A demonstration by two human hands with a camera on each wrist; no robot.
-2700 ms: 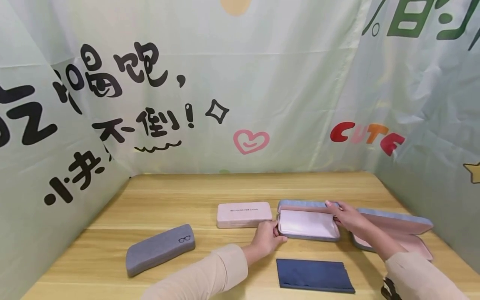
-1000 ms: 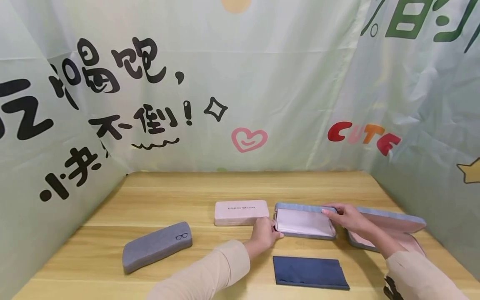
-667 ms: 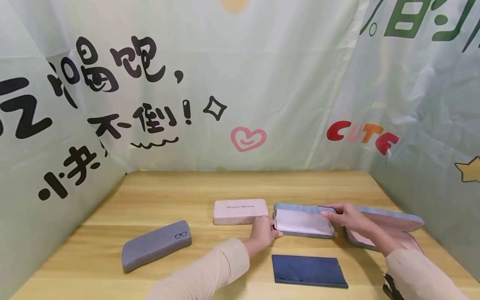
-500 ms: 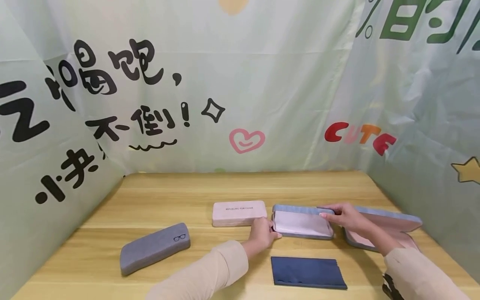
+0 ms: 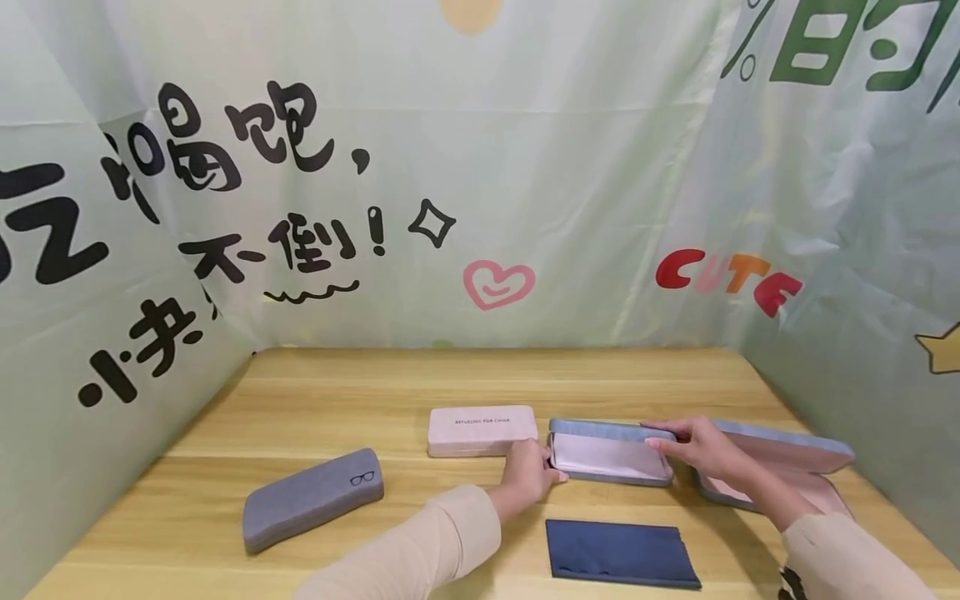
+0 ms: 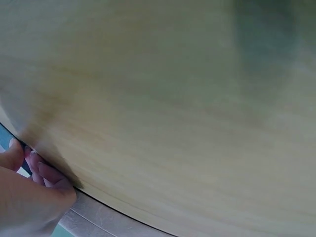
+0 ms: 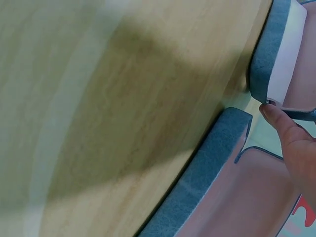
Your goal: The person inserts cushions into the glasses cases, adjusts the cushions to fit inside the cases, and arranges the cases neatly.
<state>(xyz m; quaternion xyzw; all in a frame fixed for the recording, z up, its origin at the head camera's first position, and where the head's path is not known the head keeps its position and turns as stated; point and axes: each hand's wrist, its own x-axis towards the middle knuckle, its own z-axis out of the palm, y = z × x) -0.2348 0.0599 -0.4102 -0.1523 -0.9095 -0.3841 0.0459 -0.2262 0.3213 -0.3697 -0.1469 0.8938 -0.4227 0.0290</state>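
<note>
In the head view, a blue glasses case point(image 5: 611, 481) stands partly open, its blue lid point(image 5: 600, 430) tilted over a pale interior point(image 5: 607, 458). My left hand point(image 5: 527, 472) grips the case's left end between thumb and curled fingers; in the left wrist view this hand point(image 6: 34, 197) sits at the lower left corner. My right hand point(image 5: 701, 447) pinches the lid's right end, thumb in front and fingers behind. In the right wrist view the thumb point(image 7: 281, 121) presses on the case's corner; the other fingers are hidden there.
A second blue case point(image 5: 795, 450) with pink lining lies open at right, partly behind my right forearm. A pink case point(image 5: 483, 431) touches or nearly touches my left hand. A folded navy cloth point(image 5: 622, 553) lies in front, a grey-blue case point(image 5: 313, 500) at left. Fabric walls enclose the table.
Since the oldest frame the middle case's lid has tipped forward and down, hiding its pink underside. My right hand has followed with it. The left hand keeps its grip; the view shifts slightly.
</note>
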